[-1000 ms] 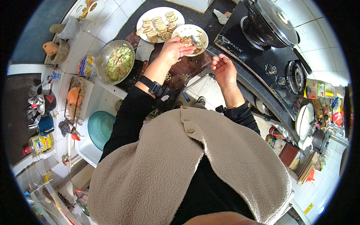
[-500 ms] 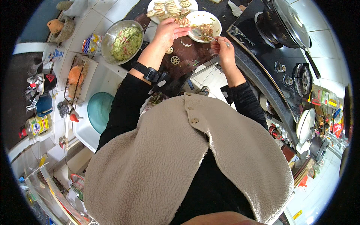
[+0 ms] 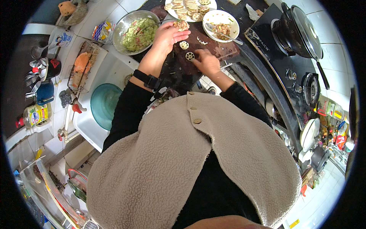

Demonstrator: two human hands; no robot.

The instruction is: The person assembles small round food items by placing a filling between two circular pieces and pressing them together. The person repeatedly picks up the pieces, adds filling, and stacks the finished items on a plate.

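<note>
My left hand (image 3: 164,40) is raised over the dark brown cutting board (image 3: 225,49), its fingers round a lotus root slice topped with minced filling (image 3: 181,25). My right hand (image 3: 209,63) is lower on the board, thumb and fingertips closed at the edge of a bare lotus root slice (image 3: 190,56). Just beyond that lies another lotus root slice (image 3: 184,45). A spoon (image 3: 234,40) rests in the white bowl (image 3: 235,27), which has some minced filling (image 3: 221,31) left inside. Behind, a white plate (image 3: 213,5) carries many filled slices.
At left, a steel bowl (image 3: 119,42) contains a shredded green mixture. The white sink (image 3: 84,121) with a teal basin (image 3: 103,107) is nearer me. To the right, a lidded dark pot (image 3: 301,32) stands on the black stove (image 3: 267,36), its long handle pointing towards me.
My right hand has let go of the spoon, now lying in the bowl, and moved down-left to a lotus root slice. My left hand still holds the filled slice. The whole view has shifted slightly.
</note>
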